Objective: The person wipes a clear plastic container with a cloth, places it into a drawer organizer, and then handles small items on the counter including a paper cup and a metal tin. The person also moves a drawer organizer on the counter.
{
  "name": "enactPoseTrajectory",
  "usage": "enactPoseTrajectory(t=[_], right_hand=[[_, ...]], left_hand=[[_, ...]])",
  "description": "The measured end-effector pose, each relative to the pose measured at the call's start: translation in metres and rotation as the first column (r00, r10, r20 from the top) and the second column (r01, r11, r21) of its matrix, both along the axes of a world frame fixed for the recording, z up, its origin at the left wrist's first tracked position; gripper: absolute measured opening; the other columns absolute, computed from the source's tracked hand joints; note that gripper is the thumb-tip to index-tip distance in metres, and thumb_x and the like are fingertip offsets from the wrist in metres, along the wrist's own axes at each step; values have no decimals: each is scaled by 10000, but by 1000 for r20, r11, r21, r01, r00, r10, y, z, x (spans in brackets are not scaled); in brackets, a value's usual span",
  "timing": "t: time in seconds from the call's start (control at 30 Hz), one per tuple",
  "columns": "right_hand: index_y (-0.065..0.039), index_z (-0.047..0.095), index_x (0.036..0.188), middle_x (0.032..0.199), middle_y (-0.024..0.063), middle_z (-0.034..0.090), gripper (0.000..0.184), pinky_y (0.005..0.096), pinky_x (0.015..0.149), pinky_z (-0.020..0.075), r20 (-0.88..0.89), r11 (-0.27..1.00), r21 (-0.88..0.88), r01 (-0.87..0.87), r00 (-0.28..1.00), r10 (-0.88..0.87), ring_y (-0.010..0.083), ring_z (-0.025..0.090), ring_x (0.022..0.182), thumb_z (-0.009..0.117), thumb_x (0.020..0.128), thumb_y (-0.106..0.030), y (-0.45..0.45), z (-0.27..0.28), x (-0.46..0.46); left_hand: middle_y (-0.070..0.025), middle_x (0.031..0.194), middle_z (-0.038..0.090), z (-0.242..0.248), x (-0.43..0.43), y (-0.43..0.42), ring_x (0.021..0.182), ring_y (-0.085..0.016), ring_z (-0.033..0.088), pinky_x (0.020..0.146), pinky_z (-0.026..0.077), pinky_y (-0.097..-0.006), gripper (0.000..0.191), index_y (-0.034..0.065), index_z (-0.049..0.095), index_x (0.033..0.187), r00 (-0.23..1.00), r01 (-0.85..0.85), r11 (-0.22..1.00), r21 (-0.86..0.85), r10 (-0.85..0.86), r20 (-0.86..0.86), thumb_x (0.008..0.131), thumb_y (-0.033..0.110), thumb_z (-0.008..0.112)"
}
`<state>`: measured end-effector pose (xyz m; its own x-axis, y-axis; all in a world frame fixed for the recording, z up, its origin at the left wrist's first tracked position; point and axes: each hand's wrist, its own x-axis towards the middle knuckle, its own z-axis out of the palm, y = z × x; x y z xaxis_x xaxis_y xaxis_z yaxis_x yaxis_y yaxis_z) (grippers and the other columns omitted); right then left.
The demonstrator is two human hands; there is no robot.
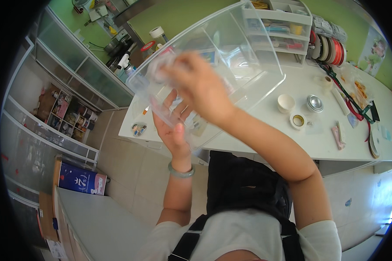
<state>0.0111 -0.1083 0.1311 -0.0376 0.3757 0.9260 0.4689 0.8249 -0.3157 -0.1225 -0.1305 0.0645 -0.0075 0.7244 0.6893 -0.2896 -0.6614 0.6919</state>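
A clear plastic bin [264, 55] is tilted up over the white table. My left hand [171, 129] supports its near-left end from below, with the fingers spread behind the transparent wall. My right hand [202, 88] is inside the bin's outline, at its left end. Pinched in its fingers is a crumpled white wad [158, 69], pressed near the wall; blur hides whether it is tissue or cloth. A pale green bangle [182, 172] circles my left wrist.
On the white table [235, 138] are paper baking cups [285, 103], foil cups [314, 103] and a tape roll [297, 121]. A drawer organiser [277, 32] and ribbon spools [330, 49] stand behind. A spray bottle [126, 65] is at the left; ribbons [344, 93] lie right.
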Motion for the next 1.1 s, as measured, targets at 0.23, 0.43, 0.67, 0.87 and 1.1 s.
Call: enactPoseTrajectory(t=[0.23,0.43,0.67,0.87,1.1], right_hand=[[-121,680,1163,1126,99,577,395,422,852,510,603,971,-233,-44,777,180,317,604,1031,757,776,-94,-29,-21,16],[-119,643,1040,1114,80,592,351,427,901,489,689,985,-141,-96,705,167,300,590,1076,809,758,-248,-59,-5,31],[-166,656,1066,963,58,661,323,361,665,539,568,940,149,-307,805,173,274,663,767,818,787,-167,-43,19,55],[-57,584,1236,1068,85,715,558,363,844,607,-534,493,-108,-864,468,704,198,712,970,878,823,-291,-27,36,104],[-83,556,1272,1026,41,631,597,295,629,526,-697,341,-66,-938,288,656,126,612,826,703,935,-553,41,-53,133]], left_hand=[[-273,1521,403,2,-15,5,1306,-427,557,1080,479,-496,1045,84,134,1641,993,-96,995,20,95,77,872,487,718],[-272,1474,469,16,-30,-5,1222,-431,628,1022,549,-482,933,14,190,1602,997,-72,995,75,73,-8,929,403,705],[-214,1606,306,48,-35,-14,1408,-412,456,1146,412,-518,1020,42,84,1637,999,-14,999,-29,13,-39,968,659,545],[-162,1684,195,40,-94,60,1527,-348,285,1220,285,-517,1043,30,111,1637,968,17,996,85,5,-251,962,778,377],[-120,1255,611,61,-58,43,1158,-214,592,985,447,-336,955,-10,387,1458,897,399,914,-75,-406,-175,869,678,691]])
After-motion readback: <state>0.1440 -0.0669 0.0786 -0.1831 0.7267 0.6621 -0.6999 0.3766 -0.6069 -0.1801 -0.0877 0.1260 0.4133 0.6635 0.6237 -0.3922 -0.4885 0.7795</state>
